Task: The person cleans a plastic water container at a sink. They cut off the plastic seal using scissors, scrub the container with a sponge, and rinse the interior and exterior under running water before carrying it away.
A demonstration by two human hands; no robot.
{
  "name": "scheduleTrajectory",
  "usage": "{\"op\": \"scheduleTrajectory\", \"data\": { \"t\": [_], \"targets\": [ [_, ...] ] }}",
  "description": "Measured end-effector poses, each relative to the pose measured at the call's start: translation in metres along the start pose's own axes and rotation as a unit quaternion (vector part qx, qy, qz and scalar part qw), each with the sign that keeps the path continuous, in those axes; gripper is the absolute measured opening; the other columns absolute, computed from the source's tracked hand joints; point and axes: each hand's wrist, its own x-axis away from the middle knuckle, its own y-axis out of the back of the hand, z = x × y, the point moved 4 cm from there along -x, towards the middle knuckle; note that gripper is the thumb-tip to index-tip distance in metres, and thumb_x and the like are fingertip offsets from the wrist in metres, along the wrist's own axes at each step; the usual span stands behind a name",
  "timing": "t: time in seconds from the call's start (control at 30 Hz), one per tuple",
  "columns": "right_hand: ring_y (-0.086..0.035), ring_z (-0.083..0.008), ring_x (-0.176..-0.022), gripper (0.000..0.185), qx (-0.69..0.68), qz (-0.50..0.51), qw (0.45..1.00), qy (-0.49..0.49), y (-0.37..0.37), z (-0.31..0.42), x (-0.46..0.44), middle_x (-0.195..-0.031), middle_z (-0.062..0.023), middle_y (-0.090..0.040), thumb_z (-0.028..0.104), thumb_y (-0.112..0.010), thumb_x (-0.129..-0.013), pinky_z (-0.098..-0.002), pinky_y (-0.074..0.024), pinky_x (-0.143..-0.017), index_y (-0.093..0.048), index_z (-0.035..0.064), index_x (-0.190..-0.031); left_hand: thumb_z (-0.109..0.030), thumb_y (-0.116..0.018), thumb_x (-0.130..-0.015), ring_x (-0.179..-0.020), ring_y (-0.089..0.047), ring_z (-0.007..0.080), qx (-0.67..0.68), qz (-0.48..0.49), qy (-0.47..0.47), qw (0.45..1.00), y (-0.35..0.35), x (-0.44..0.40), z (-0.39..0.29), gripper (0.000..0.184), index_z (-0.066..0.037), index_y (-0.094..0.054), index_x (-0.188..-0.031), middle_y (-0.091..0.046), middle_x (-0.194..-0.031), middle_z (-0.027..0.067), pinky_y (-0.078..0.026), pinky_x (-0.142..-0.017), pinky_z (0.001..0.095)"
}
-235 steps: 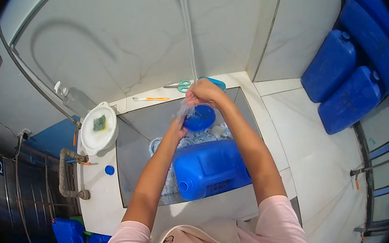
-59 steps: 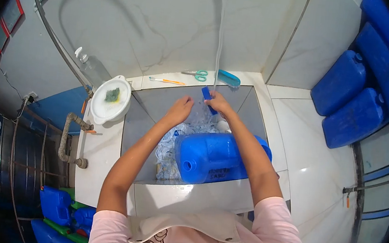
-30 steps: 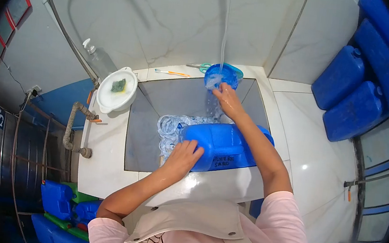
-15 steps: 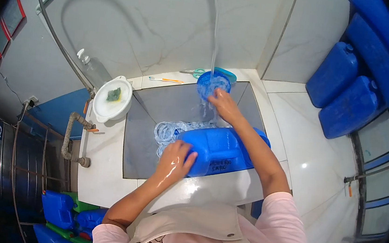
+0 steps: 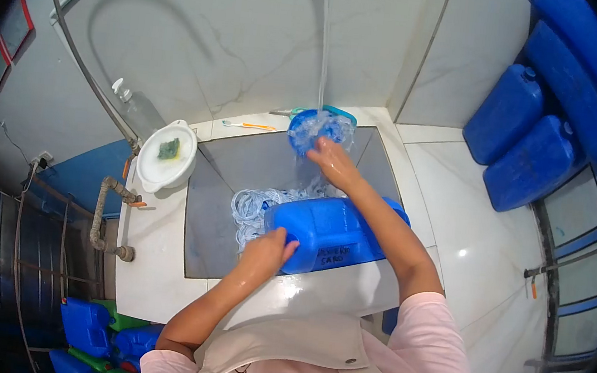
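My left hand (image 5: 263,253) is closed on the left end of a blue plastic jug (image 5: 327,222), its fingers curled at the jug's edge. The jug lies on its side over the sink (image 5: 207,242), with dark handwriting facing me. My right hand (image 5: 334,163) grips the near rim of a round blue bowl (image 5: 296,132) at the sink's back edge. A stream of water (image 5: 323,59) falls into the bowl, splashing and spilling over. Whitish-blue looped cord or tubing (image 5: 247,207) lies in the sink behind the jug.
Left of the sink stands a white basin (image 5: 147,172) with a green sponge (image 5: 169,148), beside a clear pump bottle (image 5: 139,110). A toothbrush (image 5: 250,126) and scissors (image 5: 284,112) lie on the back ledge. More blue jugs (image 5: 506,120) stand right; pipework (image 5: 102,211) juts out left.
My left hand has shifted lower on the jug's end, its fingers more curled. The bowl has tilted and moved slightly left with my right hand, and water splashes more strongly in it.
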Motion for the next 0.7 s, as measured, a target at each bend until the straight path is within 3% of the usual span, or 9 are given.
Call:
{"op": "scheduleTrajectory", "data": {
  "t": [0.03,0.1,0.17,0.23,0.3,0.33,0.47,0.67,0.7],
  "targets": [
    [-0.051,-0.0298,-0.089,0.011,-0.004,0.03,0.997,0.065,-0.002,0.005,0.001,-0.094,-0.0147,-0.049,0.009,-0.05,-0.077,-0.0395,-0.0422,-0.075,-0.055,0.0084,-0.087,-0.031,-0.064,-0.079,-0.087,-0.059,0.0345,0.0,-0.004,0.001,1.0,-0.004,0.0,0.007,0.036,0.001,-0.052,-0.09,-0.058,-0.095,0.0226,-0.047,-0.068,0.0417],
    [-0.051,-0.0296,-0.089,0.012,0.006,-0.018,1.0,0.012,-0.003,-0.001,-0.001,-0.093,-0.0143,-0.049,0.009,-0.05,-0.076,-0.0393,-0.0422,-0.074,-0.055,0.0085,-0.087,-0.036,-0.059,-0.084,-0.074,-0.06,0.0377,-0.032,-0.156,-0.23,0.96,0.005,0.01,-0.001,0.039,0.001,-0.052,-0.095,-0.06,-0.082,0.0214,-0.048,-0.063,0.0448],
    [-0.052,-0.0294,-0.089,0.012,0.015,-0.064,0.997,-0.037,-0.005,-0.009,0.0,-0.093,-0.0139,-0.05,0.01,-0.051,-0.076,-0.0392,-0.0423,-0.074,-0.056,0.0087,-0.087,-0.036,-0.058,-0.084,-0.072,-0.059,0.0386,-0.006,-0.21,-0.215,0.954,0.015,0.014,-0.002,0.039,0.002,-0.051,-0.092,-0.06,-0.078,0.0212,-0.047,-0.063,0.0453],
    [-0.051,-0.0312,-0.089,0.014,-0.004,0.002,0.997,0.073,-0.009,0.002,0.003,-0.093,-0.0145,-0.049,0.009,-0.051,-0.076,-0.0397,-0.0423,-0.074,-0.056,0.0083,-0.088,-0.036,-0.058,-0.085,-0.069,-0.058,0.0395,0.016,-0.26,-0.201,0.944,0.022,0.017,-0.004,0.039,0.002,-0.05,-0.089,-0.059,-0.075,0.021,-0.047,-0.063,0.0458],
    [-0.051,-0.031,-0.089,0.014,0.0,-0.008,1.0,0.021,-0.008,0.002,0.002,-0.093,-0.0142,-0.049,0.008,-0.051,-0.076,-0.04,-0.0424,-0.075,-0.057,0.0085,-0.089,-0.033,-0.06,-0.084,-0.074,-0.057,0.0391,0.017,-0.041,-0.061,0.997,0.001,0.004,0.004,0.038,0.003,-0.051,-0.09,-0.058,-0.08,0.0226,-0.047,-0.066,0.0445],
    [-0.051,-0.0307,-0.089,0.015,0.004,-0.016,0.999,-0.031,-0.005,-0.002,0.0,-0.093,-0.0139,-0.049,0.008,-0.051,-0.076,-0.0402,-0.0425,-0.075,-0.057,0.0088,-0.089,-0.033,-0.06,-0.084,-0.074,-0.057,0.0391,0.019,-0.045,-0.061,0.997,-0.006,0.003,0.006,0.038,0.003,-0.051,-0.09,-0.058,-0.08,0.0226,-0.047,-0.066,0.0445],
    [-0.051,-0.0349,-0.086,0.025,-0.026,-0.008,0.998,0.06,0.001,-0.001,-0.008,-0.089,-0.0175,-0.049,-0.001,-0.05,-0.073,-0.0426,-0.0424,-0.074,-0.058,0.0075,-0.095,-0.027,-0.061,-0.082,-0.077,-0.057,0.0372,0.011,-0.111,-0.134,0.985,-0.013,0.006,0.004,0.032,0.002,-0.05,-0.088,-0.057,-0.081,0.0218,-0.047,-0.068,0.0417],
    [-0.053,-0.0349,-0.091,0.03,-0.07,0.031,0.997,-0.016,-0.004,-0.014,-0.025,-0.092,-0.0188,-0.054,0.009,-0.055,-0.074,-0.0435,-0.0432,-0.078,-0.058,0.0054,-0.103,-0.009,-0.06,-0.074,-0.091,-0.055,0.0351,-0.044,-0.244,-0.316,0.916,-0.008,-0.007,-0.054,0.026,0.004,-0.051,-0.094,-0.054,-0.093,0.0238,-0.047,-0.074,0.0383],
    [-0.053,-0.0362,-0.095,0.033,-0.127,0.038,0.987,-0.093,-0.016,-0.027,-0.029,-0.098,-0.0202,-0.055,0.012,-0.056,-0.075,-0.0438,-0.0428,-0.082,-0.056,0.0032,-0.107,-0.009,-0.06,-0.074,-0.091,-0.055,0.0351,-0.042,-0.247,-0.311,0.917,-0.014,-0.012,-0.068,0.026,0.004,-0.051,-0.094,-0.054,-0.093,0.0238,-0.047,-0.074,0.0383]
  ]
}}
